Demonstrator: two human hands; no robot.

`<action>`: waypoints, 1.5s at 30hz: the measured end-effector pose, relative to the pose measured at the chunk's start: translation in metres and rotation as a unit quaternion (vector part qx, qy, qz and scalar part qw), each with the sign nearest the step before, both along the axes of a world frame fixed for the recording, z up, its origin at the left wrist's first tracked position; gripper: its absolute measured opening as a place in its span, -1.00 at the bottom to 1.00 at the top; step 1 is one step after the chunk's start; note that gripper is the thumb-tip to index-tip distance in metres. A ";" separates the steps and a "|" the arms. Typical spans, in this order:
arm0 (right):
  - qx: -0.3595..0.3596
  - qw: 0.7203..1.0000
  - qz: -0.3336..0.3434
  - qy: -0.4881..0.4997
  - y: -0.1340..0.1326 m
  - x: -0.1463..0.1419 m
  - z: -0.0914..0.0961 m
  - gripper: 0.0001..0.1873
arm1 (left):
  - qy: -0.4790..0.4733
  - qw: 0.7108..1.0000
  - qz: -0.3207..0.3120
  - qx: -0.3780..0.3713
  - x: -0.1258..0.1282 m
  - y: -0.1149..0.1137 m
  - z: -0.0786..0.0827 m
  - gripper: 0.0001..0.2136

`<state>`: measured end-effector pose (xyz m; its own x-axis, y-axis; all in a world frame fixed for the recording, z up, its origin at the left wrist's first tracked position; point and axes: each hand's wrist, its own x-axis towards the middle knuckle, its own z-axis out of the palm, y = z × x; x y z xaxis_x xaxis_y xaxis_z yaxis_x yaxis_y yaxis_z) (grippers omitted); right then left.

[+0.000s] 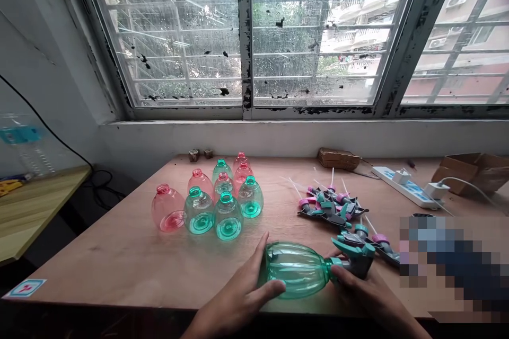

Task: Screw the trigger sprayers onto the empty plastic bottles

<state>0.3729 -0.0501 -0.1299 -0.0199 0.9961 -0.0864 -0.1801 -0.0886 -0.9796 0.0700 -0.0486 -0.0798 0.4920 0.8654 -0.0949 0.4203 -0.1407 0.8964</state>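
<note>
while the left hand [244,288] grasps a rounded translucent green plastic bottle [296,271], the right hand's [358,287] fingers grip its teal-and-grey plastic trigger sprayer [358,258].

Left hand [242,287]: most fingers hidden behind the green bottle [296,270]; right hand [363,287]: fingers partly hidden behind the spray head [360,260]; both forearms cut by the bottom edge

Spray head pile [332,206] overlaps, can't get a count

Rear red bottle [240,160] partly covered by those in front

Pixelated patch [457,265] masks whatever's at right, plus some table [119,265]

Water bottle [27,143] cut at left, window [318,37] at top

Print on the card [27,287] too small to read, view outside blurry through dirty glass
</note>
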 end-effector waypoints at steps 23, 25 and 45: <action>0.017 1.000 -0.011 0.022 0.000 -0.001 0.010 -0.31 | -0.040 0.998 0.022 0.045 0.003 0.002 -0.010 0.08; 0.016 0.999 -0.018 0.035 0.000 -0.001 0.011 -0.32 | -0.036 0.999 0.018 0.037 0.003 0.001 -0.011 0.19; 0.018 0.997 -0.022 0.067 -0.004 -0.006 0.020 -0.30 | 0.007 1.000 -0.004 0.021 -0.001 -0.003 -0.007 0.05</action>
